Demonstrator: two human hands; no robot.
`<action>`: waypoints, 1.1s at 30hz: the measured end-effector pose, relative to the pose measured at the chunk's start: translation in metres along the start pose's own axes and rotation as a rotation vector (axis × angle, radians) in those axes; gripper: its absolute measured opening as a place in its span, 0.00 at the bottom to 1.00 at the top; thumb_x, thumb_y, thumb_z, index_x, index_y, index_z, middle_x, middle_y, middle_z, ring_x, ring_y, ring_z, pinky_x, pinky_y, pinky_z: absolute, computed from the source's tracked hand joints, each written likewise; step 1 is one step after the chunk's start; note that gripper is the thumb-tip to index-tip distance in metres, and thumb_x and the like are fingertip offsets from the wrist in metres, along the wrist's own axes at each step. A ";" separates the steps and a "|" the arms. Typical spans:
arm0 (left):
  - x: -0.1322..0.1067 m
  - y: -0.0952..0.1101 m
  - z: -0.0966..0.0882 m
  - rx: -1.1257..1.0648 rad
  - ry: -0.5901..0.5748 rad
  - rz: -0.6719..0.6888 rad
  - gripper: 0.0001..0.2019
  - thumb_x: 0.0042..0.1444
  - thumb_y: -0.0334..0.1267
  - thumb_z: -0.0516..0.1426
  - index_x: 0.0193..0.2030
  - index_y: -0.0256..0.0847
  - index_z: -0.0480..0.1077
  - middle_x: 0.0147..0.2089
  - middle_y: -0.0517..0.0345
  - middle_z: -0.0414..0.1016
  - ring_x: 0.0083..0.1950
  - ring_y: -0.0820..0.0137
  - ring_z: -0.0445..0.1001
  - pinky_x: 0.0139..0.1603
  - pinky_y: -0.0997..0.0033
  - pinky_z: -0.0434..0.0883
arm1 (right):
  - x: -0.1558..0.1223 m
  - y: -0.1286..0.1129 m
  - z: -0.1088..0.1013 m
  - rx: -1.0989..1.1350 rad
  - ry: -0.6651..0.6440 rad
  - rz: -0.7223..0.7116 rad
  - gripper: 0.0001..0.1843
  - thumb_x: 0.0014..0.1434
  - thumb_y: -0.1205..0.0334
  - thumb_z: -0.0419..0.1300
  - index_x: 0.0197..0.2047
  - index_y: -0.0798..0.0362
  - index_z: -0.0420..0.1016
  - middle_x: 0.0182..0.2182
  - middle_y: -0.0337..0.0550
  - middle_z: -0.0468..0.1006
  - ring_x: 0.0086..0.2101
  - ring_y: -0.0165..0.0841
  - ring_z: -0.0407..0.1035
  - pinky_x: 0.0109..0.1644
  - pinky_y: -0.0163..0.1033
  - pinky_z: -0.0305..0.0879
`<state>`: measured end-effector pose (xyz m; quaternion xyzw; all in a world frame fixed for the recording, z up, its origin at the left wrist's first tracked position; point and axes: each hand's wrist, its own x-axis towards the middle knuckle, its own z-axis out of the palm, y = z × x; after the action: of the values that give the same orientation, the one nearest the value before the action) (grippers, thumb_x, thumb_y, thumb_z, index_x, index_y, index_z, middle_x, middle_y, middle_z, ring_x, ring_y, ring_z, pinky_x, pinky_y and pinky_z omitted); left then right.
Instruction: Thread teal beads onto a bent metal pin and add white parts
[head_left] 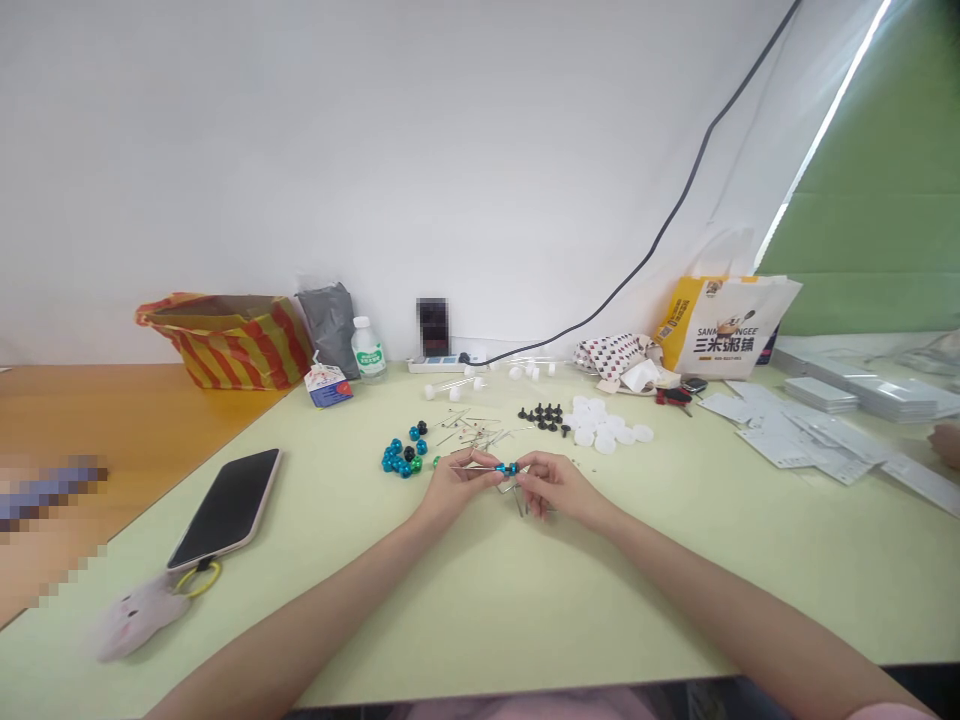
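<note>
My left hand (459,482) pinches a thin metal rod (474,468) that lies level across its fingers. At the rod's right end sits a small shiny blue piece with a dark band (507,469), gripped by the fingertips of my right hand (553,487). More thin metal sticks (518,500) poke out below my right fingers; how they are held is hidden. Left of my hands lie several shiny blue balls (396,449), with a few black and green ones among them. Thin pins (476,432) are scattered just beyond my hands.
Black small parts (546,415) and white round caps (600,425) lie behind my right hand. A phone (226,507) with a plush charm (142,617) rests at left. White cards (806,440) spread at right, near another person's hand (945,443). Bags and a bottle (367,350) line the wall.
</note>
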<state>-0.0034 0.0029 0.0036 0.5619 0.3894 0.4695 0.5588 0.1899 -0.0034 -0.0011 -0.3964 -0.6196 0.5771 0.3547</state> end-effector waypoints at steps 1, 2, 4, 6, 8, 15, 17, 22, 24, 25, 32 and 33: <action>0.000 0.001 -0.001 0.004 0.013 -0.002 0.11 0.40 0.37 0.66 0.29 0.37 0.71 0.36 0.57 0.74 0.35 0.70 0.74 0.41 0.69 0.70 | 0.000 0.000 0.000 0.001 0.009 -0.004 0.22 0.53 0.47 0.58 0.42 0.55 0.66 0.19 0.33 0.68 0.17 0.25 0.64 0.19 0.30 0.61; 0.001 0.004 -0.002 0.008 0.033 -0.001 0.11 0.40 0.37 0.67 0.29 0.37 0.71 0.36 0.57 0.74 0.36 0.69 0.74 0.42 0.69 0.70 | 0.000 -0.001 -0.001 0.003 0.019 -0.008 0.21 0.53 0.47 0.58 0.43 0.55 0.66 0.19 0.33 0.68 0.17 0.25 0.64 0.19 0.30 0.62; 0.005 0.010 -0.006 0.025 0.093 0.007 0.12 0.40 0.38 0.66 0.30 0.38 0.71 0.36 0.56 0.75 0.37 0.68 0.75 0.43 0.69 0.69 | 0.000 -0.001 -0.001 0.003 0.037 -0.014 0.21 0.53 0.47 0.57 0.43 0.54 0.66 0.19 0.33 0.68 0.17 0.25 0.64 0.19 0.30 0.62; 0.010 0.020 -0.016 0.070 0.176 0.031 0.13 0.40 0.39 0.66 0.32 0.38 0.71 0.34 0.56 0.76 0.37 0.66 0.75 0.41 0.68 0.69 | -0.001 -0.001 -0.002 0.000 0.047 -0.016 0.20 0.54 0.48 0.57 0.43 0.54 0.66 0.20 0.34 0.68 0.17 0.25 0.64 0.20 0.30 0.62; 0.016 0.032 -0.031 0.127 0.278 0.067 0.14 0.40 0.40 0.66 0.32 0.38 0.71 0.31 0.56 0.76 0.36 0.66 0.75 0.40 0.69 0.69 | -0.001 -0.001 -0.003 0.002 0.047 -0.015 0.19 0.54 0.49 0.57 0.42 0.54 0.66 0.20 0.34 0.69 0.18 0.25 0.64 0.20 0.30 0.62; 0.024 0.056 -0.073 -0.007 0.399 0.094 0.16 0.39 0.41 0.67 0.34 0.36 0.71 0.33 0.57 0.75 0.38 0.67 0.75 0.48 0.65 0.69 | -0.002 -0.002 -0.003 0.007 0.052 -0.025 0.17 0.55 0.49 0.56 0.41 0.53 0.66 0.21 0.34 0.68 0.18 0.24 0.64 0.21 0.30 0.62; 0.021 0.051 -0.065 -0.053 0.334 0.033 0.16 0.39 0.40 0.67 0.34 0.36 0.71 0.32 0.56 0.76 0.39 0.68 0.75 0.48 0.66 0.69 | -0.002 -0.003 -0.002 0.026 0.070 -0.037 0.18 0.55 0.49 0.56 0.42 0.53 0.66 0.22 0.34 0.67 0.19 0.24 0.65 0.21 0.30 0.63; 0.008 0.025 -0.022 -0.051 0.090 -0.058 0.13 0.40 0.37 0.67 0.32 0.37 0.70 0.34 0.56 0.76 0.37 0.72 0.74 0.45 0.71 0.68 | -0.004 -0.007 0.003 0.079 0.076 -0.125 0.22 0.51 0.50 0.61 0.46 0.49 0.63 0.37 0.40 0.69 0.22 0.24 0.68 0.23 0.32 0.66; 0.001 0.016 -0.008 -0.062 0.028 -0.088 0.12 0.41 0.37 0.67 0.31 0.37 0.70 0.33 0.57 0.76 0.35 0.73 0.73 0.43 0.72 0.69 | -0.006 -0.008 0.004 0.079 0.060 -0.146 0.21 0.49 0.51 0.62 0.45 0.49 0.64 0.40 0.41 0.69 0.24 0.24 0.69 0.24 0.32 0.68; -0.002 0.013 -0.003 -0.071 0.009 -0.099 0.12 0.42 0.37 0.66 0.31 0.36 0.70 0.33 0.57 0.76 0.35 0.73 0.73 0.42 0.72 0.69 | -0.006 -0.009 0.005 0.073 0.060 -0.149 0.20 0.49 0.52 0.63 0.43 0.50 0.64 0.39 0.42 0.70 0.25 0.25 0.68 0.25 0.32 0.68; -0.011 0.012 0.005 -0.111 0.002 -0.111 0.12 0.43 0.38 0.66 0.30 0.37 0.69 0.32 0.57 0.76 0.34 0.71 0.74 0.43 0.69 0.69 | -0.009 -0.011 0.006 0.081 0.035 -0.133 0.17 0.48 0.53 0.64 0.36 0.53 0.66 0.28 0.39 0.71 0.30 0.29 0.68 0.29 0.36 0.70; -0.011 0.013 0.006 -0.113 -0.006 -0.114 0.11 0.43 0.38 0.66 0.30 0.36 0.69 0.32 0.57 0.76 0.35 0.70 0.75 0.43 0.69 0.70 | -0.009 -0.011 0.006 0.089 0.030 -0.140 0.17 0.48 0.53 0.64 0.36 0.53 0.66 0.28 0.39 0.71 0.29 0.29 0.68 0.29 0.36 0.71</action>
<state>-0.0020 -0.0106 0.0158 0.5078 0.3918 0.4565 0.6166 0.1873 -0.0141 0.0094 -0.3445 -0.6144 0.5717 0.4206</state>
